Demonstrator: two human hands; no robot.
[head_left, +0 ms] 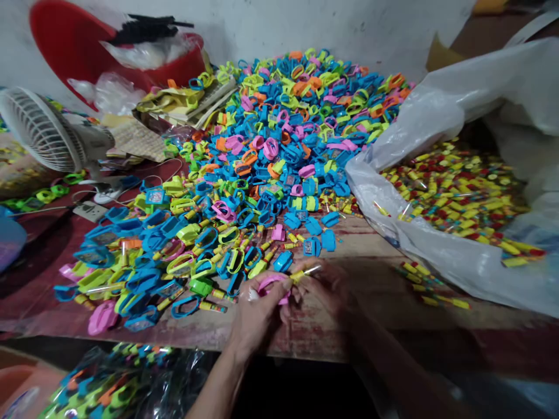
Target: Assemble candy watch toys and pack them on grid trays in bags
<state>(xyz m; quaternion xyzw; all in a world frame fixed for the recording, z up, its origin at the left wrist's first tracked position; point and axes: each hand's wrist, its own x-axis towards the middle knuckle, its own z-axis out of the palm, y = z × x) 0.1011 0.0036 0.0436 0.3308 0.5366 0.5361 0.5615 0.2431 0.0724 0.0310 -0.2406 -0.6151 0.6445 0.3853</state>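
My left hand (255, 314) is closed around a pink toy watch (269, 281), held just above the front part of the table. Between the fingers of my right hand (329, 294) is a small clear tube with a yellow wrapper (301, 274), pointing up to the right. The tube's lower end meets the watch; my fingers hide whether it is inside. Behind my hands lie a blue toy watch (284, 261) and a larger blue one (311, 247). To the left, another blue toy watch (185, 306) touches a candy-filled tube (213, 306).
A big heap of coloured toy watches (262, 128) rises against the wall. At right, an open white plastic bag (384, 151) holds many yellow-and-red tubes (458, 192). A white fan (48, 131), a red tub (65, 41) and a power socket (90, 211) occupy the left.
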